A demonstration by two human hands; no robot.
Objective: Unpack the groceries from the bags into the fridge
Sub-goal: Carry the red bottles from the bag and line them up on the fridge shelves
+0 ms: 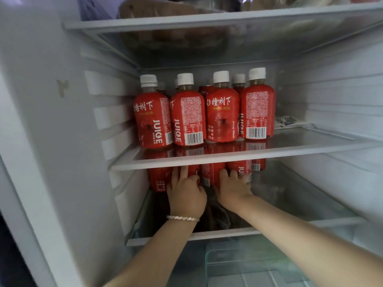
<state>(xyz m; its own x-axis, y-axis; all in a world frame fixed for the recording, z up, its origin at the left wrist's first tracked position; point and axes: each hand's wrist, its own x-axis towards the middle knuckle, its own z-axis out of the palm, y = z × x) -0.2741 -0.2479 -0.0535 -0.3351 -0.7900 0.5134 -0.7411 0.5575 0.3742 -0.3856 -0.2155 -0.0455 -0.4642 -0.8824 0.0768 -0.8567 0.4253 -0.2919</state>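
The fridge stands open in front of me. Several red juice bottles (187,112) with white caps stand in rows on the middle glass shelf (228,157). Under it, more red juice bottles stand on the lower shelf (217,233), their tops hidden by the shelf rim. My left hand (186,193), with a bracelet on the wrist, holds one lower bottle (193,169) between fingers and thumb. My right hand (234,188) has its fingers curled round another lower bottle (241,169). Between the two stands a third bottle (213,172).
A white packet (288,122) lies at the right of the middle shelf. Wrapped food (157,9) sits on the top shelf. A dark bag (219,216) lies on the lower shelf under my hands. A clear drawer (248,264) is below. The fridge walls (93,141) close in on both sides.
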